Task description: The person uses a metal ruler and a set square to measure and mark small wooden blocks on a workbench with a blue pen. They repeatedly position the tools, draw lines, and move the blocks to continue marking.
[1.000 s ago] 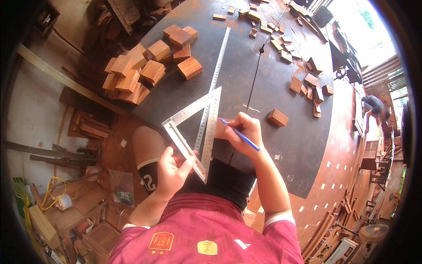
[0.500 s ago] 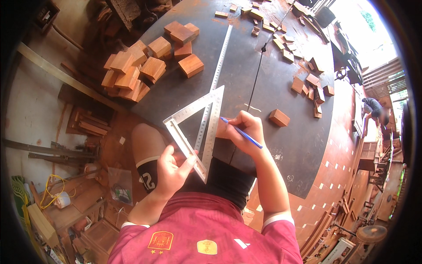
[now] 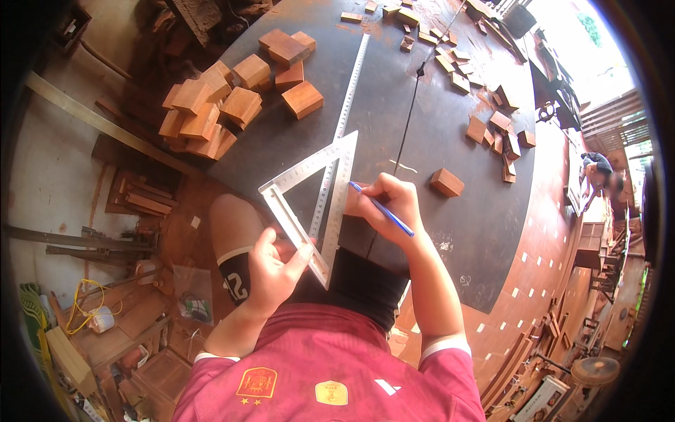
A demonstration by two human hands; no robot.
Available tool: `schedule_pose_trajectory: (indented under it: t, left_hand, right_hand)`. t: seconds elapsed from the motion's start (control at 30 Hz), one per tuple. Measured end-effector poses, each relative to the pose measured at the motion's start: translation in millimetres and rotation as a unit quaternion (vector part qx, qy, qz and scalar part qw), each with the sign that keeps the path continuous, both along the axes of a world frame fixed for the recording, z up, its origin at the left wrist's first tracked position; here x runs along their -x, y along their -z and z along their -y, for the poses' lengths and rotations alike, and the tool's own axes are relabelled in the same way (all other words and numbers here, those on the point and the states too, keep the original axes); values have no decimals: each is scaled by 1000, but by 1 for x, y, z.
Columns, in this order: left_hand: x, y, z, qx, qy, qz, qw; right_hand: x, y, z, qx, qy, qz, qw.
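Head view, nearest first: the left hand [image 3: 274, 273] pinches the thick edge of a silver triangular square [image 3: 340, 193] between thumb and fingers, while the right hand [image 3: 391, 204] grips a blue pen [image 3: 385, 212], its tip at the square's long side beside a partly hidden wooden block [image 3: 354, 206]. Beyond, a steel ruler [image 3: 354, 81] runs from beneath the square across the dark table [image 3: 485, 232], between piled blocks [image 3: 200, 126] on the left and a single block [image 3: 447, 183] on the right. Farther off, smaller offcuts [image 3: 460, 84] lie scattered, and another person [image 3: 596, 164] bends at far right.

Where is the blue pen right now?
In the head view, the blue pen is just right of centre, in the right hand, its tip beside the metal triangle.
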State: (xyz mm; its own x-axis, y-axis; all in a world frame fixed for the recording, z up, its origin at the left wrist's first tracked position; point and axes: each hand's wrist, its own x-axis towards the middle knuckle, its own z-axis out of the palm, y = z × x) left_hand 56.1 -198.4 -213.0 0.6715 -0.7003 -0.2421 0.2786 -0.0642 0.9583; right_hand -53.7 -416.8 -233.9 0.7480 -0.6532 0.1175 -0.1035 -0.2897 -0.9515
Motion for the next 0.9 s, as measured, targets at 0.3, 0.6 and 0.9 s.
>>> schedule_pose_trajectory:
  t: [0.3,0.6,0.9]
  left_hand:
    - [4,-1,1,-6,-7,30,1000]
    - [3,8,-5,-26,33,45,998]
    - [12,10,-12,-23,18,70,997]
  right_hand:
    - [-2,-7,-4,-3,5,17,1000]
    - [0,-2,-1,1,16,0,1000]
    - [3,-5,-6,1,8,0,1000]
